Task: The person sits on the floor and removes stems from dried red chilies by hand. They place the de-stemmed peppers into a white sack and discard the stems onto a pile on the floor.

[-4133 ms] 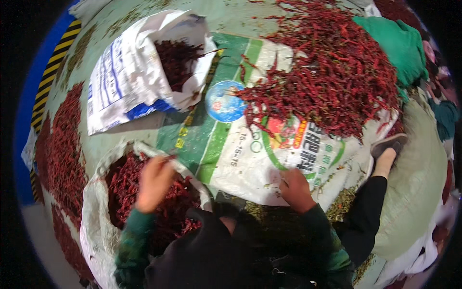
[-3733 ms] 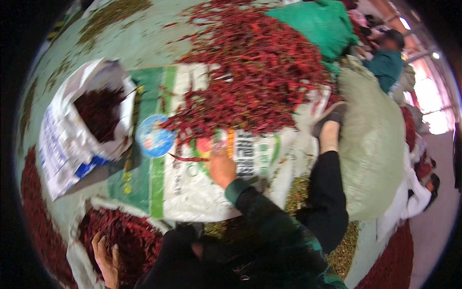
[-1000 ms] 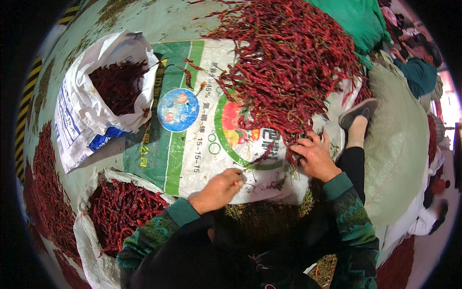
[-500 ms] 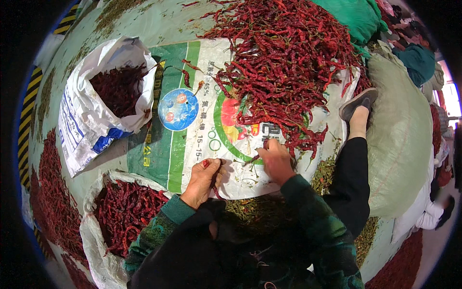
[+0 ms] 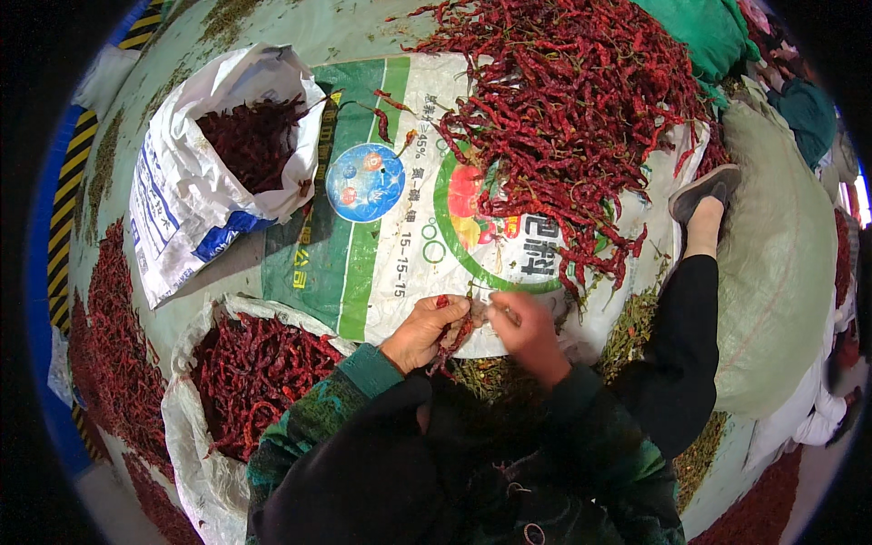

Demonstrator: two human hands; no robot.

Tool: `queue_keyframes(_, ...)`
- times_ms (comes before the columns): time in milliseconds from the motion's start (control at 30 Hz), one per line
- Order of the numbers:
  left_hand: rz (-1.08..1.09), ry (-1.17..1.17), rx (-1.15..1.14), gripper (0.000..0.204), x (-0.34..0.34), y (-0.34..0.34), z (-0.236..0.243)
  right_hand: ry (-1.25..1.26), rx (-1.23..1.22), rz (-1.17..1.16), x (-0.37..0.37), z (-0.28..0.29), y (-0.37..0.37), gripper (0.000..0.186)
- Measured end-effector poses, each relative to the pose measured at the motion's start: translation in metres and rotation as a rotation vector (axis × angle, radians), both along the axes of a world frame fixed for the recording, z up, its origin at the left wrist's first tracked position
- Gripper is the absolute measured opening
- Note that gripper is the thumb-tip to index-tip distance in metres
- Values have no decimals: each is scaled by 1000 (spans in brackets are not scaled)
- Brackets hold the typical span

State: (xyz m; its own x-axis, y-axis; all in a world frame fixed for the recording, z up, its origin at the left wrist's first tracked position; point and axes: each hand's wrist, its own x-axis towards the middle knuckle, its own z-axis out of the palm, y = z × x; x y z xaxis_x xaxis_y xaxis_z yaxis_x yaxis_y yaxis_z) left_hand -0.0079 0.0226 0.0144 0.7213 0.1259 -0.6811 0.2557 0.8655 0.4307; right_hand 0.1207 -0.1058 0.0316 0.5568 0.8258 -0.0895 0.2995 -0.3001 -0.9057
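Red, wrinkled chillies [image 5: 457,336] stand as a small bunch between the person's two hands, and what matters from where I'm watching is the sliver of space at their stem end. The bunch runs lengthwise away from the person's body, leaning a little to the right at the top, with its lower tips hanging under the grip near the close edge of the printed sheet [image 5: 391,313]. The left hand [image 5: 416,336] is the nearer one, in fact already on it: thumb and fingers pinch the chillies around the middle. The right hand [image 5: 527,334] sits just to the right of the bunch, fingers curled in and the tips aimed at the stems; it's smeared by motion, so I can't tell whether it has hold of a stem or only hovers beside one. Beyond both hands, farther out and toward the right, the big chilli pile [image 5: 563,127] spreads over the sheet, while the open sack [image 5: 186,386] of chillies is to the left, close by the left sleeve [image 5: 368,377]. Half a second ago the hands were clearly apart, the right one out by the ragged edge of the pile; now it has come back in, almost meeting the left. The left was already gripping chillies then, and the white sack [image 5: 186,195] on the far left hasn't changed its place on the floor.
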Motion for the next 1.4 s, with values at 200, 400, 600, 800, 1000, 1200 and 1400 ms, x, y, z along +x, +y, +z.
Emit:
queue_keyframes(200,21,5,-63,21,-4,-2,4,652,-30,-123,-2,-12,29,20)
queue_keyframes(400,-176,-175,291,19,-6,-5,7,916,-18,-181,-2,-22,19,11)
queue_keyframes(600,-443,-375,568,18,-11,-5,9,1445,-168,-71,9,-9,7,6)
queue_keyframes(800,-709,-536,918,12,3,11,36,1603,-105,-39,14,3,-3,9)
queue_keyframes(1000,-77,264,1314,19,36,146,44,1261,-235,-196,25,-1,-43,16)
queue_keyframes(1200,1092,344,790,19,-15,308,32,937,-301,-45,4,-36,-75,20)
queue_keyframes(1400,502,443,1327,24,17,260,-14,438,-264,247,-3,-51,-67,18)
